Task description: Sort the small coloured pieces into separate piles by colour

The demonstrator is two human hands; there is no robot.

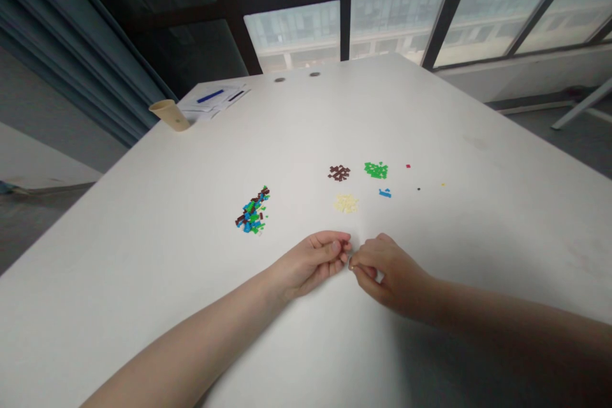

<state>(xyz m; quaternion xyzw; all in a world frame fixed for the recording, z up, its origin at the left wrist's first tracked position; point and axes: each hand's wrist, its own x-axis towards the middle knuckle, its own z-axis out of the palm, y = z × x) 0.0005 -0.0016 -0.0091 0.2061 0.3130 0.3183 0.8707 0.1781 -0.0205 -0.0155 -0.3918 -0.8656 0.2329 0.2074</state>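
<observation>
My left hand point(321, 261) is closed, thumb against the fingers, on a small dark brown piece point(343, 243) that shows only in part. Close beside it, my right hand point(389, 271) is pinched at the fingertips; what it holds, if anything, is too small to tell. Beyond my hands lie sorted groups of tiny building bricks: pale yellow bricks point(346, 204), dark brown bricks point(339, 173), green bricks point(377, 170) and a few blue bricks point(385, 193). To the left is a mixed pile of bricks point(252, 211) in brown, blue and green.
Single red point(408, 166), black point(419, 189) and yellow point(443, 185) pieces lie to the right on the white table point(306, 127). A paper cup point(171, 116) stands at the left edge, near papers point(196, 104) with a blue pen point(210, 96). Windows line the far side.
</observation>
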